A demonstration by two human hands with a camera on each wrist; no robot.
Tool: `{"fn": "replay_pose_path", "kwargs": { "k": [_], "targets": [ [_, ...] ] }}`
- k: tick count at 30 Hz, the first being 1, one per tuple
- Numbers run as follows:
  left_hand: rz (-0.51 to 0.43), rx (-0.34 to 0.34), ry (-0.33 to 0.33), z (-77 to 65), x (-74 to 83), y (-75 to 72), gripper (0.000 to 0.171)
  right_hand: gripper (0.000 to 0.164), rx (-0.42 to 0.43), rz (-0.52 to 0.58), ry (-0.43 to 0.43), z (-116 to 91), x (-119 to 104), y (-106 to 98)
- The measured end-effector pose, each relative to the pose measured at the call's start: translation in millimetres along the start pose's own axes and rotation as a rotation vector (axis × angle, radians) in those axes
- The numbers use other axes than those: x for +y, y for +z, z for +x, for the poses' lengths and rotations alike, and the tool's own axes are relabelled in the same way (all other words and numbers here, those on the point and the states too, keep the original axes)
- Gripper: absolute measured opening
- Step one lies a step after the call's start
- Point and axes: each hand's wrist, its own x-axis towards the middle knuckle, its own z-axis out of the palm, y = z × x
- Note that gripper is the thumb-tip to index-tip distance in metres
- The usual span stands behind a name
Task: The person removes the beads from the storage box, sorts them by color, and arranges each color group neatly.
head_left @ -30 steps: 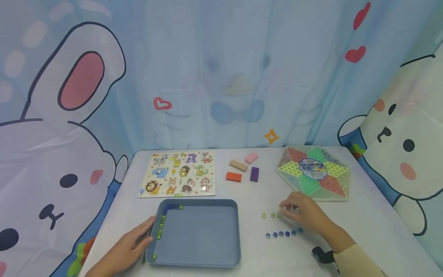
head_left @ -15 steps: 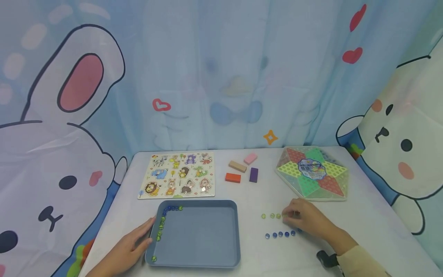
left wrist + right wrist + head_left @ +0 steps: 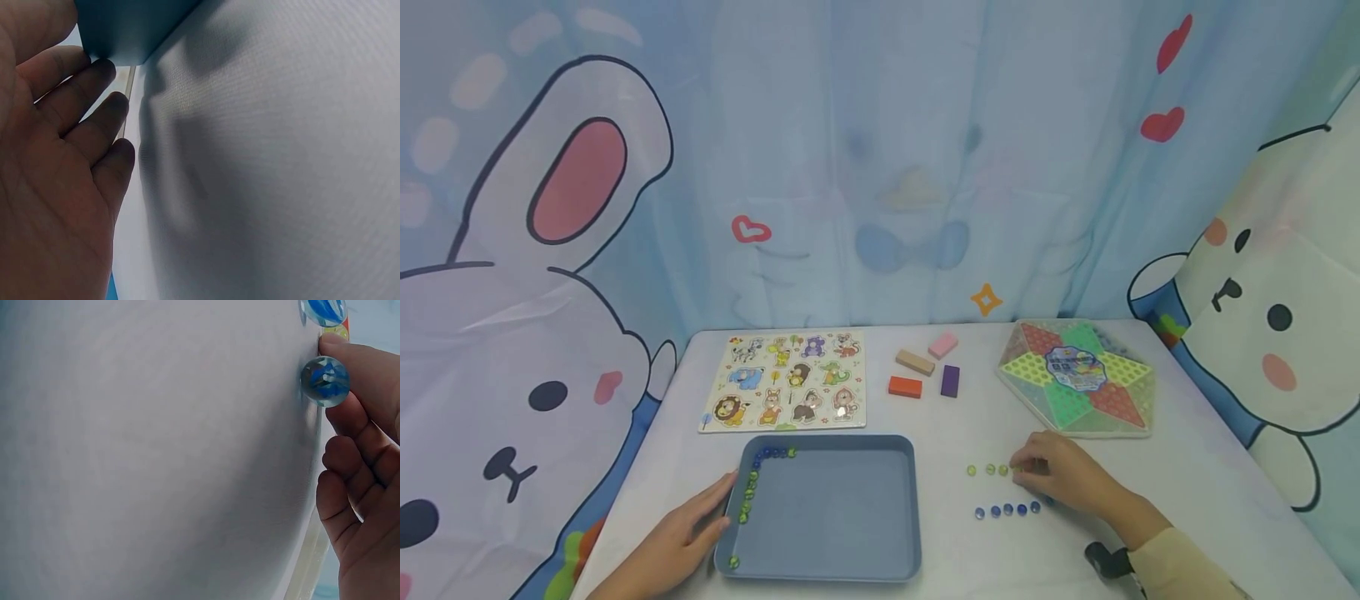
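Note:
My left hand lies with extended fingers against the left side of the blue-grey tray; its fingertips meet the tray wall in the left wrist view. Along the tray's left and top edges run green marbles and blue marbles. Right of the tray, my right hand pinches a green marble at the right end of a short row of green marbles. Just nearer is a row of blue marbles, partly covered by the hand. One blue marble overlaps the fingers in the right wrist view.
Behind the tray lies an animal puzzle board. Several wooden blocks, among them an orange block and a purple block, are at the back centre. A hexagonal game board lies just beyond the right hand.
The right hand has shifted slightly right and towards the person, lowering to the green row's end, then stays there almost still. The left hand keeps its place at the tray.

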Motion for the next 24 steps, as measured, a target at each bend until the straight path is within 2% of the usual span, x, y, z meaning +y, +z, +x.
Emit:
{"fn": "replay_pose_path", "kwargs": {
  "k": [7,12,19,24],
  "targets": [
    [0.011,0.003,0.007,-1.4,-0.5,0.4,0.071,0.018,0.009,-0.016,0.005,1.0,2.0,-0.2],
    [0.017,0.008,0.017,-0.9,-0.9,1.7,0.071,0.026,0.081,0.015,-0.003,-2.8,-3.2,-11.9],
    [0.026,0.024,0.030,-1.4,-1.1,2.2,0.070,0.028,0.190,0.019,-0.122,1.8,-17.0,-18.3],
    [0.029,0.030,0.039,-1.3,0.4,0.1,0.070,0.027,0.212,0.043,-0.217,17.7,-39.4,-12.0]
  ]
}}
